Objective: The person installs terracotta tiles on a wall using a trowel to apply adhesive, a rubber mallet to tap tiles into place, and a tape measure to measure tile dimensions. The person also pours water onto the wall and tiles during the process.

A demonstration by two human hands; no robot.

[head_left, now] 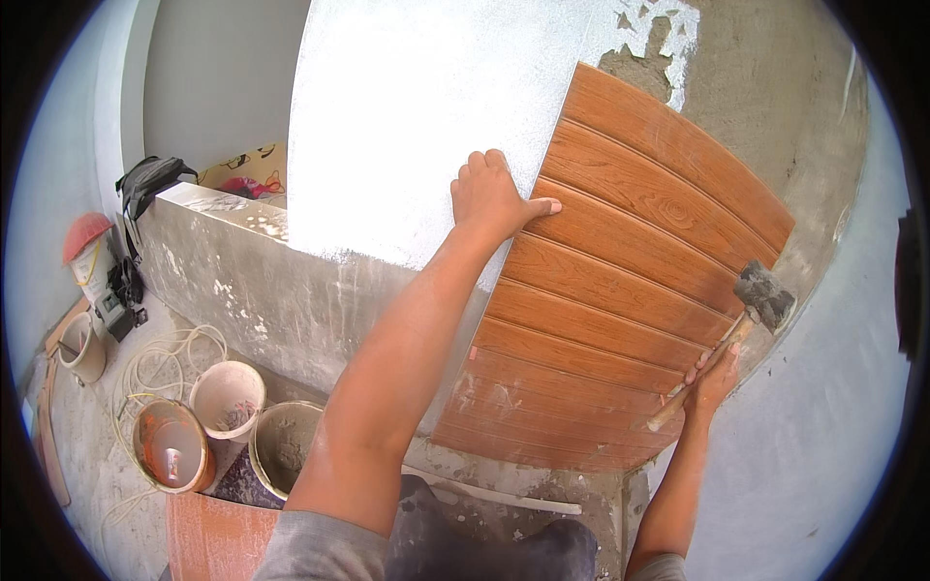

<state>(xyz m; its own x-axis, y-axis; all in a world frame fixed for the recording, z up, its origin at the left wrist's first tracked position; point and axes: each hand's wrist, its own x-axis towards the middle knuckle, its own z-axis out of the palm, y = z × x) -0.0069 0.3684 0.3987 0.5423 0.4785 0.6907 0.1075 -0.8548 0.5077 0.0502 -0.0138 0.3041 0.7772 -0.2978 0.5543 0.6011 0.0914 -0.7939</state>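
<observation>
Brown wood-look tile cladding [620,252] with horizontal grooves covers the wall in front of me. My left hand [492,198] is at its left edge, with the thumb stretched onto the tile face. The other fingers of that hand are bent against the white wall area [417,116], their tips hidden. In my right hand [715,380] is a rubber mallet [765,295], gripped by its wooden handle. Its dark, dusty head points up, near the tile's right edge. Dust and smears coat the lower tiles.
Several buckets stand at lower left, among them an orange-stained one [174,445] and a white one [228,399]. A pale hose [160,363] coils behind them. A low wall [242,281] carries a black bag [155,179]. A reddish tile [218,533] lies near me.
</observation>
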